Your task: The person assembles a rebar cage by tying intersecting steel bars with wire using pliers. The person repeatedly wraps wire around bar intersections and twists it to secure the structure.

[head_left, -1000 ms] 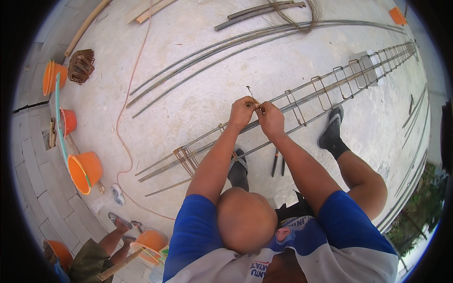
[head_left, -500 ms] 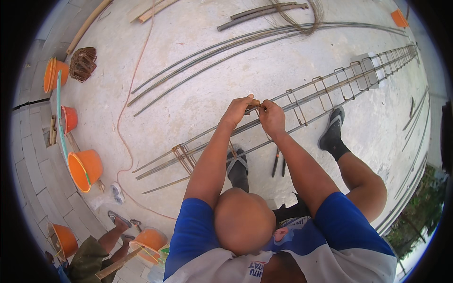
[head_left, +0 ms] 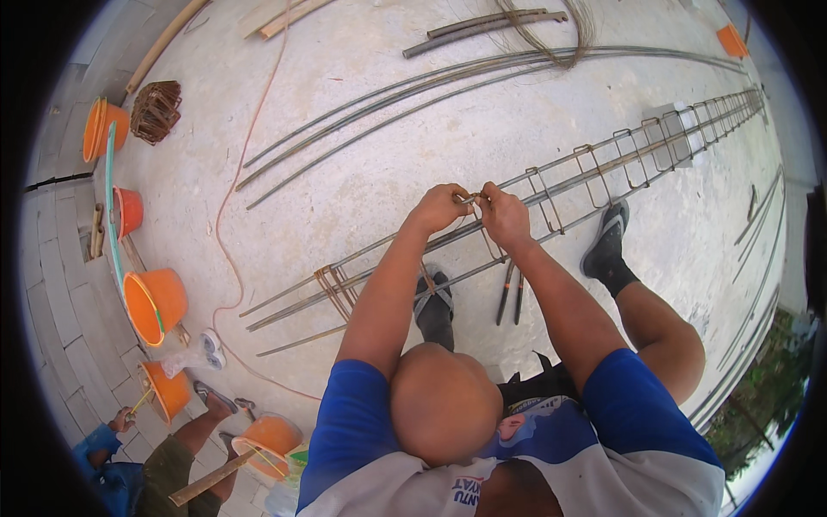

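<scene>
A long rebar cage (head_left: 603, 169) of straight bars and square stirrups slants across the floor in front of me. My left hand (head_left: 441, 209) and my right hand (head_left: 506, 217) meet at its far top bar, both with fingers pinched. Between the fingertips, by the top of a stirrup (head_left: 493, 245), is something thin and brownish, too small to make out. Several stirrups (head_left: 334, 287) are bunched near the cage's left end. Pincers (head_left: 510, 295) with dark handles lie below my right hand, their upper part hidden by the cage.
Loose rebar (head_left: 370, 105) lies beyond the cage, with thin tie wire (head_left: 579, 43) over it. A grey block (head_left: 670, 138) props the cage. Orange buckets (head_left: 164, 302) line the left wall. A red cord (head_left: 226, 246) crosses the floor. Another person (head_left: 164, 465) handles a bucket at lower left.
My left hand's fingers have dropped slightly, and both hands still meet at the bar. The other person's bucket at lower left has moved up and right, and their hand now shows.
</scene>
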### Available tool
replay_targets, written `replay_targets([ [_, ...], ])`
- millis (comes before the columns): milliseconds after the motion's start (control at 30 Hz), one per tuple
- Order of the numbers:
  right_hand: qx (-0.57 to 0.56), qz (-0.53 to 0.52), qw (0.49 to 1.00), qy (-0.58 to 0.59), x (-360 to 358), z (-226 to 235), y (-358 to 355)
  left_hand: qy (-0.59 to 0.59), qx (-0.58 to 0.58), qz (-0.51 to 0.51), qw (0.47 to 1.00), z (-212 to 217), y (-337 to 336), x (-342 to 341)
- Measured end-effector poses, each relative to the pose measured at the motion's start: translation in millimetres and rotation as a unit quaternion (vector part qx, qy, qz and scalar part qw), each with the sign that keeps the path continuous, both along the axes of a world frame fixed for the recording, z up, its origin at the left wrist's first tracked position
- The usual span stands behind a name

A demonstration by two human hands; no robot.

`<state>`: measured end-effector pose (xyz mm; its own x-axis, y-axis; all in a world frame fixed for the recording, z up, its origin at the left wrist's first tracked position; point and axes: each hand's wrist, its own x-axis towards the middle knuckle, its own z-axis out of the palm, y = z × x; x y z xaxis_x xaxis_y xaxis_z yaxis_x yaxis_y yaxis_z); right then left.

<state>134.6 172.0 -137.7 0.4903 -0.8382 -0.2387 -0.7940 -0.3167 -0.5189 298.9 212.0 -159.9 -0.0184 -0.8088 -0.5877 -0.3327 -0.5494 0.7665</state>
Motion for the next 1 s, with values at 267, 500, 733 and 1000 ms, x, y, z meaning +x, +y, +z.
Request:
replay_targets([
  [267, 0.016, 0.001, 1.000, 0.008, 2.5, 5.1, -3.1, -0.170, -0.084, -0.065, 0.980, -4.9, 3.7, -22.2],
  [500, 0.007, 0.008, 1.000, -0.007, -1.4, -1.8, -2.3, -0.246, -0.089, -0.133, 0.956, -4.4, 0.2, -25.0],
  [733, -0.001, 0.003, 1.000, -0.013, 0.0, -0.9, 0.8, -0.301, -0.044, -0.091, 0.948, -10.4, -0.8, -36.2],
  [1000, -0.017, 0.011, 1.000, -0.013, -0.3, -3.2, 0.6, -0.043, -0.014, 0.097, 0.994, 2.3, -2.0, -23.1],
])
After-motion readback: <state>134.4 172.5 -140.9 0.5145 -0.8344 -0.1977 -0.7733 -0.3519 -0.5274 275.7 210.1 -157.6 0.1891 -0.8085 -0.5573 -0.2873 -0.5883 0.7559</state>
